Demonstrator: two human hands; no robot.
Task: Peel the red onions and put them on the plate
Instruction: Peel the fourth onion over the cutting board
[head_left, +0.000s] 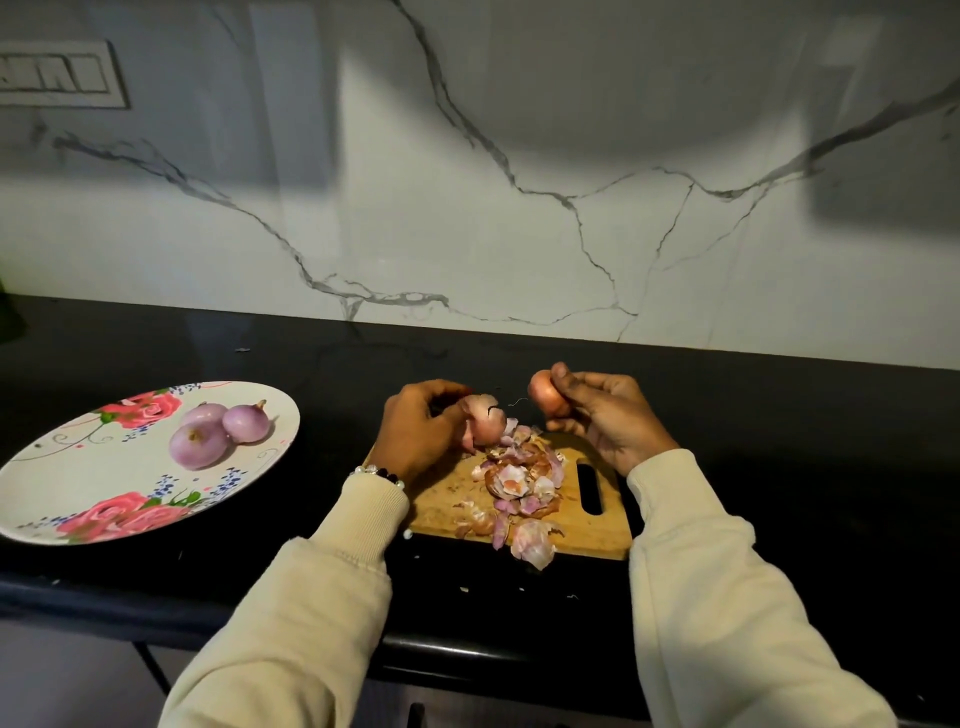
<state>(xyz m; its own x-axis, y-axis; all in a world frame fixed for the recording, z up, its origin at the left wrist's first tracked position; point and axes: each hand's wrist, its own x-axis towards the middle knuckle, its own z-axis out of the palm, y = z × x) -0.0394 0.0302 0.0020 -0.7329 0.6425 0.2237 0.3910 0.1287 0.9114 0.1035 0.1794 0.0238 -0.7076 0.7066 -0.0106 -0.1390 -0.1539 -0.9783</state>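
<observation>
We see a glossy black stone-like countertop (156, 353); a smooth white marble-look wall (519, 234) with grey veins; a matt wooden cutting board (571, 519); dry, papery onion skins (519, 483); a smooth, glossy floral plate (78, 493); soft ribbed cloth cuffs (374, 509).

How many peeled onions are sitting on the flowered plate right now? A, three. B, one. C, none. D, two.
A: three peeled onions lie clustered together on the plate, while the left hand and right hand each hold another onion above the cutting board.
</observation>
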